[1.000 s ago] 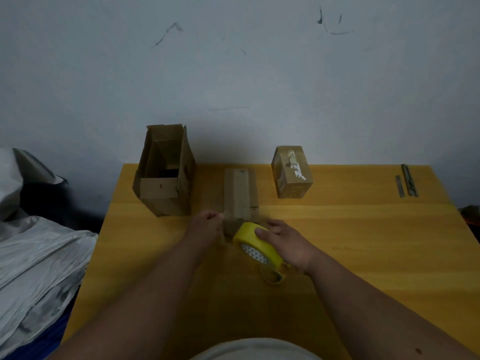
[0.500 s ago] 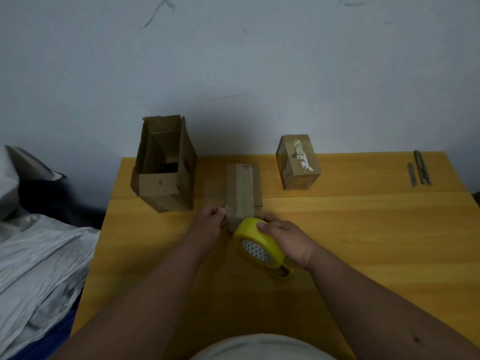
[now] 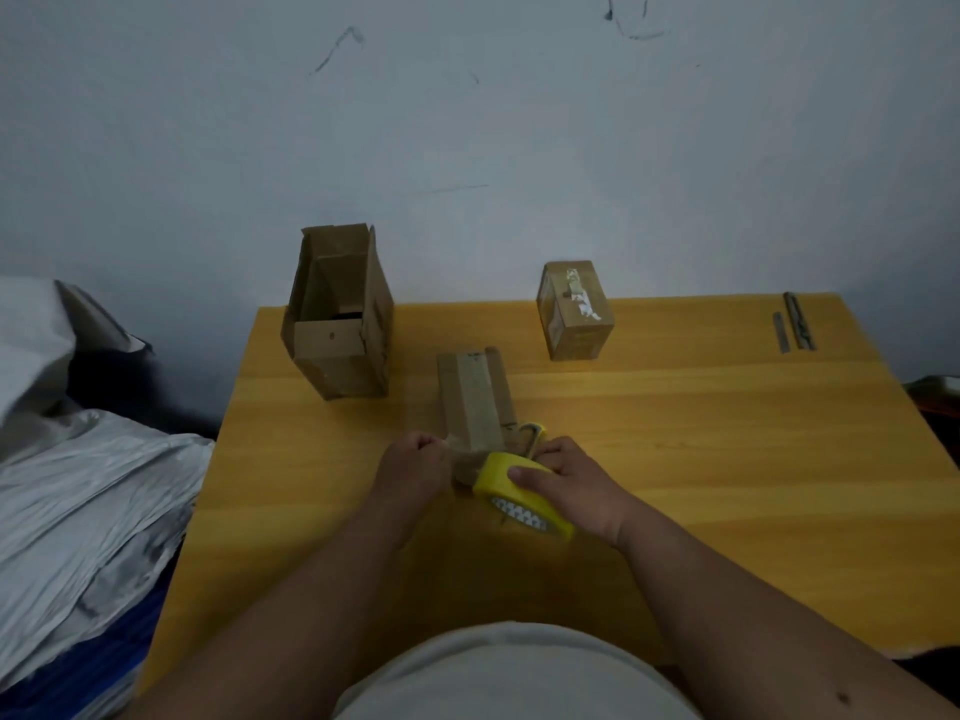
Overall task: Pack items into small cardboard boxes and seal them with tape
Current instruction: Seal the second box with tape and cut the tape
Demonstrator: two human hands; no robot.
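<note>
sealing the long box point(image 3: 475, 397), which lies flat mid-table point(image 3: 727, 459) pointing away from me. my left hand point(image 3: 413, 467) pinches the tape end at its near edge as an anchor; my right hand point(image 3: 566, 480) grips the yellow dispenser point(image 3: 519, 493), positioned to draw tape.

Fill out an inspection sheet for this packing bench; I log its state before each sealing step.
Surface: yellow wooden table, lit dimly.
Job's things: long flat brown cardboard box lying at centre; yellow tape dispenser at its near end; tall open cardboard box at back left, something dark inside; small closed cardboard box with white label scraps at back.
Clutter: two thin grey metal strips at the far right corner.
Grippers: left hand pinches the tape end; right hand grips the dispenser.
Cables: nothing seen.
Surroundings: grey scuffed wall; grey crumpled sheeting to the left.
</note>
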